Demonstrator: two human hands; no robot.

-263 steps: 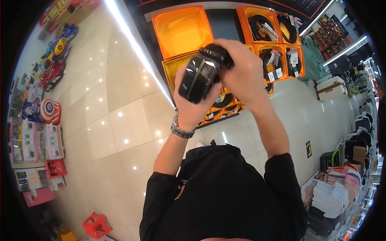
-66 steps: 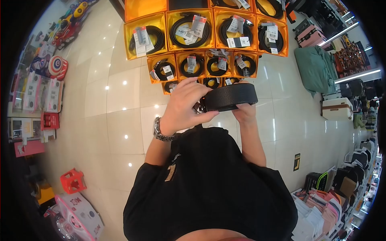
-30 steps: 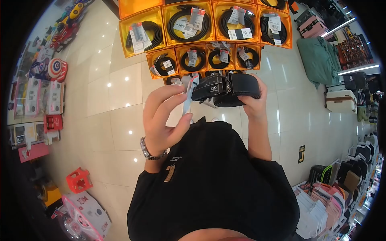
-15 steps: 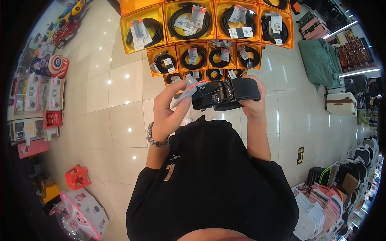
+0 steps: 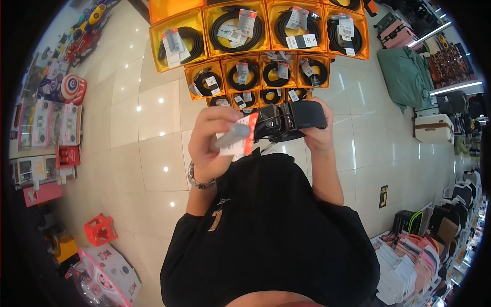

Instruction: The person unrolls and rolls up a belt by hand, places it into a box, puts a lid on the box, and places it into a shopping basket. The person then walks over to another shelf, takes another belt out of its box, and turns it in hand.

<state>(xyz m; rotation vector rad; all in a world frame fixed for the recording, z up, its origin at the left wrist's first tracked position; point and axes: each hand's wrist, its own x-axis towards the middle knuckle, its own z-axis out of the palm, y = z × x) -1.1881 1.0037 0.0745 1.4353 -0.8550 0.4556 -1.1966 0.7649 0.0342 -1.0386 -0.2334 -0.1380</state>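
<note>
A coiled black belt (image 5: 307, 114) with a dark, shiny buckle (image 5: 269, 122) is held up in front of my chest. My right hand (image 5: 320, 128) grips the coil at its right side, thumb below and fingers behind it. At the buckle's left, my left hand (image 5: 210, 138), with a metal watch on the wrist, has its fingers closed on a white and red price tag (image 5: 250, 134) with a grey plastic piece on it. The tag's printed side is partly covered by that piece. Beyond the hands, orange boxes (image 5: 225, 72) hold coiled black belts with tags.
A red stool (image 5: 100, 229) and a pink-and-white box (image 5: 110, 266) stand at lower left. Toys and boxed goods line the left side. To the right are a green cloth cover (image 5: 404, 77), a white suitcase (image 5: 433, 129) and folded clothes (image 5: 396, 271).
The tag has turned in my left hand, so its white and red face shows more. My left fingers have closed in on it since a second ago. The belt remains in my right hand.
</note>
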